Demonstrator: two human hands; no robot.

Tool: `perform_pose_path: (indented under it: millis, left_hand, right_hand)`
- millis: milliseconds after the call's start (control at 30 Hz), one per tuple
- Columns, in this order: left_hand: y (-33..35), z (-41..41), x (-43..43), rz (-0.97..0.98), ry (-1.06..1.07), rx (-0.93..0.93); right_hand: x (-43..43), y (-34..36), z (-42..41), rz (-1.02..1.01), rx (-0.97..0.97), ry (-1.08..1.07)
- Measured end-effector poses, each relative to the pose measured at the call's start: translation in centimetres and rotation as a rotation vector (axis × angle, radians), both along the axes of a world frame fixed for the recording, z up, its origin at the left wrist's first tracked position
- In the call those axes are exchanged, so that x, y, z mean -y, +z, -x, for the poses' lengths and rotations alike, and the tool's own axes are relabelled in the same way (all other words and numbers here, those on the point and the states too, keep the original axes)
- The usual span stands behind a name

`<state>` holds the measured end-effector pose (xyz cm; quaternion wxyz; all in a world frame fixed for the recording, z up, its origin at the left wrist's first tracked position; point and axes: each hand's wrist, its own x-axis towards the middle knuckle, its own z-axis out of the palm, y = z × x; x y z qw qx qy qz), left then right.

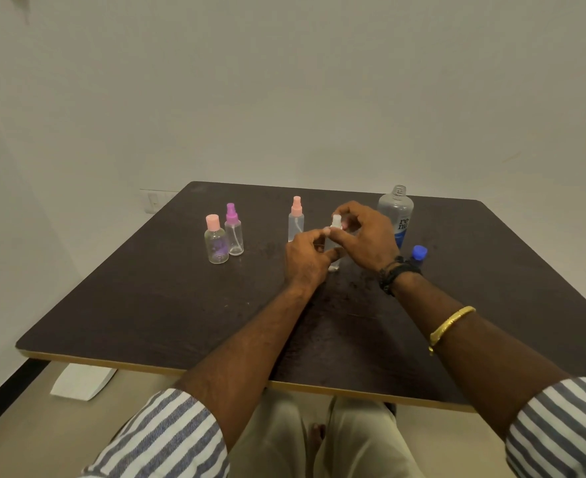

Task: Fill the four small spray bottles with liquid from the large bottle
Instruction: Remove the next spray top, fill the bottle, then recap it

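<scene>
A small clear spray bottle with a white top (335, 236) stands upright on the dark table (167, 305). My left hand (307, 258) grips its body, and my right hand (367, 236) pinches its spray head. Behind them stands a slim clear bottle with a pink sprayer (296, 219). At the left stand a round bottle with a pink cap (216, 241) and a bottle with a purple sprayer (233, 231), close together. The large clear bottle with a blue label (395, 212) stands uncapped at the back right. Its blue cap (419, 252) lies beside my right wrist.
The table's light front edge (319, 386) runs just above my lap. A pale wall stands right behind the table. A white base piece (83, 382) rests on the floor under the table's left corner.
</scene>
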<state>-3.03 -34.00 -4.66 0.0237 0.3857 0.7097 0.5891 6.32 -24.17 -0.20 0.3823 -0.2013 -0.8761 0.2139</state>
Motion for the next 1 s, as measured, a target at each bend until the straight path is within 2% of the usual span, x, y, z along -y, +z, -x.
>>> perform_pose_path:
  millis: [200,467,633,1000]
  left_hand:
    - [0.38,-0.15,0.33,-0.018,-0.025,0.017]
    - [0.18,-0.07,0.17,-0.008,-0.017,-0.007]
    - [0.10,0.18,0.03,-0.012,-0.029,0.001]
    - [-0.39,0.48,-0.22,0.008,-0.021,-0.025]
  right_hand:
    - [0.73,0.02,-0.20,0.039,-0.060,0.057]
    - [0.48,-0.17,0.03,-0.010,-0.047,-0.025]
    - [0.76,-0.08,-0.13,0.009,-0.051,0.040]
    - [0.93,0.26,0.07,-0.037,-0.010,-0.012]
